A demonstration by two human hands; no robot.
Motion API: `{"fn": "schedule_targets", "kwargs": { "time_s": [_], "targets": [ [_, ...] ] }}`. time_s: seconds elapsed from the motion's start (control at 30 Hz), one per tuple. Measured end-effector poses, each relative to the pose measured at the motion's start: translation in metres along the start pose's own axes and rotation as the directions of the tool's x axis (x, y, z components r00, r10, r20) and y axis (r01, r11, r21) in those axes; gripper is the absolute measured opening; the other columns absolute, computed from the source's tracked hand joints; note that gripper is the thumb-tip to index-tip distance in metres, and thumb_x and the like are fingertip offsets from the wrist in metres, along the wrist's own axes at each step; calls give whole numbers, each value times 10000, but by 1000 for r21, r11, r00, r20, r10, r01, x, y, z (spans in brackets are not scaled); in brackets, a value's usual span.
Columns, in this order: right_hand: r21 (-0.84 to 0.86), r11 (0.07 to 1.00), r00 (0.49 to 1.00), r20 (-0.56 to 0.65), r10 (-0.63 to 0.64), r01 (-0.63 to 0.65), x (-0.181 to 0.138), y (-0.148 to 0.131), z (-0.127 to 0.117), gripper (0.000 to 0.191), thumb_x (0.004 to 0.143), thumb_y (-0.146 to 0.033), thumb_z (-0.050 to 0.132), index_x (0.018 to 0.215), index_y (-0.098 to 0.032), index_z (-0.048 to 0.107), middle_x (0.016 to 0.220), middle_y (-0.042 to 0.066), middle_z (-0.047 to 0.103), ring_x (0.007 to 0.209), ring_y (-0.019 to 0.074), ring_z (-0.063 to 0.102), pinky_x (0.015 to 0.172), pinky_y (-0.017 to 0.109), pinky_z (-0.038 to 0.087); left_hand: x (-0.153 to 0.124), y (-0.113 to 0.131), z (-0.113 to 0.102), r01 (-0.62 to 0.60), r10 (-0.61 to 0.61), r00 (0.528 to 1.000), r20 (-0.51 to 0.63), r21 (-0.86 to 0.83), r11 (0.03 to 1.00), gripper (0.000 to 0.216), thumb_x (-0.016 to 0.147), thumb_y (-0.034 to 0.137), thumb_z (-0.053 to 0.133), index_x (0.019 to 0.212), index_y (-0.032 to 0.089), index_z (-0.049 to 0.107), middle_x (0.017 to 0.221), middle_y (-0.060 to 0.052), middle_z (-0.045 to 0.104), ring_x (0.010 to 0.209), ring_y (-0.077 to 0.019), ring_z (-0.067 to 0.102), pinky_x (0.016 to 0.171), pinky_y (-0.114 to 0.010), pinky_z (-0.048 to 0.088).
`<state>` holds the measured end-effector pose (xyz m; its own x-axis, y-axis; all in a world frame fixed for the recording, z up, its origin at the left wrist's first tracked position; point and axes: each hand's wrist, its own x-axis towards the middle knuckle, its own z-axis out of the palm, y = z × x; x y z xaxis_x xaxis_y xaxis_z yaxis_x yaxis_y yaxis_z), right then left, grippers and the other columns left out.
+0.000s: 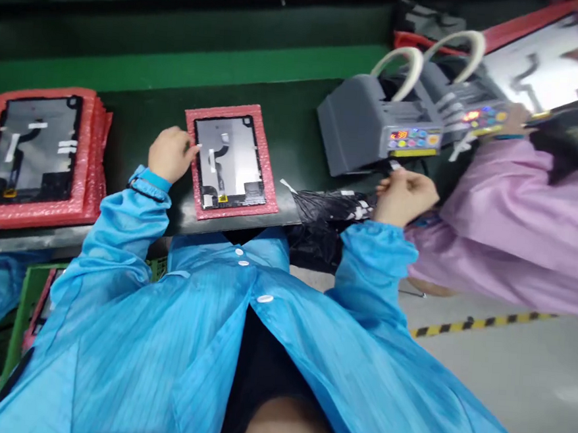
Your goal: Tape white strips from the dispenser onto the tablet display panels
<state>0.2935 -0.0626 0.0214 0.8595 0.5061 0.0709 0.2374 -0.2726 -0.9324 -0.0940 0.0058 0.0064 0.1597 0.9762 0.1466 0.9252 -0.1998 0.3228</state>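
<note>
A display panel [238, 163] lies back side up on a red bubble-wrap sheet [267, 175], with dark flex cables and white tape pieces on its silvery back. My left hand [170, 155] is at the sheet's left edge, fingers curled and pinched together; whatever they hold is too small to make out. To the right, my right hand [405, 193] pinches a small white piece of tape [395, 165] at the front outlet of a grey tape dispenser [359, 126]. The dispenser has a lit red display and a white tape roll on top.
A stack of bubble-wrap sheets [92, 163] with another panel [34, 149] on top stands at left. Black strips with white ends [326, 206] hang over the bench edge. At right, a co-worker's pink sleeve [526, 226] reaches a second dispenser [467, 110]. A green crate [27, 317] is below.
</note>
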Motion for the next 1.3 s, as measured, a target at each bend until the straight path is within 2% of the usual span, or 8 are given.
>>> {"fn": "schedule_targets", "kwargs": {
  "time_s": [0.1, 0.17, 0.23, 0.33, 0.43, 0.57, 1.13, 1.3],
  "targets": [
    [-105, 968, 972, -36, -231, 226, -18, -1, -3, 259, 873, -209, 514, 626, -249, 448, 551, -11, 495, 534, 133, 482, 681, 344, 459, 16, -3, 5, -393, 400, 907, 129, -78, 916, 361, 924, 400, 459, 1046, 184, 721, 1216, -95, 673, 1230, -309, 522, 1059, -469, 392],
    [-37, 959, 951, 147, -273, 281, -36, -6, 6, 212, 862, -259, 530, 655, -237, 486, 560, -7, 520, 527, 133, 484, 637, 331, 454, 27, -5, 12, -508, 528, 818, 228, -143, 849, 372, 929, 398, 463, 1116, 193, 712, 1292, -84, 651, 1309, -332, 453, 1094, -507, 338],
    [65, 963, 860, 436, -264, 263, -55, -15, 29, 188, 854, -295, 564, 688, -213, 528, 578, -13, 535, 521, 114, 478, 589, 286, 435, 35, -7, 21, -502, 540, 799, 263, -202, 841, 364, 911, 434, 516, 1150, 232, 702, 1342, -73, 629, 1376, -351, 382, 1136, -538, 264],
    [101, 968, 638, 735, -229, 231, -75, -31, 87, 179, 864, -261, 587, 705, -186, 556, 584, -34, 506, 545, 95, 473, 603, 244, 411, 40, -11, 32, -426, 502, 831, 240, -304, 852, 385, 832, 560, 624, 1100, 297, 708, 1318, -45, 643, 1399, -370, 355, 1164, -577, 179],
    [12, 959, 478, 865, -151, 282, -84, -41, 145, 192, 863, -157, 552, 672, -173, 547, 569, -38, 485, 559, 98, 461, 637, 249, 388, 39, -12, 36, -390, 488, 837, 249, -354, 850, 474, 760, 650, 666, 1081, 303, 706, 1335, -26, 629, 1396, -370, 350, 1180, -579, 109],
    [-56, 897, 384, 914, -131, 439, -92, -44, 187, 202, 842, -145, 569, 642, -168, 552, 605, -9, 537, 647, 129, 505, 721, 274, 406, 36, -10, 32, -334, 434, 844, 315, -323, 885, 550, 757, 693, 643, 1155, 315, 662, 1423, 31, 561, 1404, -312, 304, 1197, -564, 24],
    [-243, 666, 433, 891, -134, 705, -114, -47, 206, 124, 858, -217, 562, 762, -154, 608, 793, 120, 647, 973, 291, 623, 942, 446, 441, 38, -21, 49, -450, 522, 824, 221, -305, 840, 760, 799, 733, 569, 1378, 241, 558, 1453, -92, 528, 1396, -382, 320, 1187, -629, 44],
    [-306, 692, 573, 797, -190, 654, -103, -50, 185, 180, 793, -305, 680, 765, -171, 563, 722, 70, 588, 901, 265, 615, 892, 437, 452, 38, -19, 47, -456, 513, 830, 219, -264, 850, 731, 802, 720, 576, 1348, 234, 586, 1446, -101, 535, 1385, -389, 338, 1182, -644, 66]
  ]
}}
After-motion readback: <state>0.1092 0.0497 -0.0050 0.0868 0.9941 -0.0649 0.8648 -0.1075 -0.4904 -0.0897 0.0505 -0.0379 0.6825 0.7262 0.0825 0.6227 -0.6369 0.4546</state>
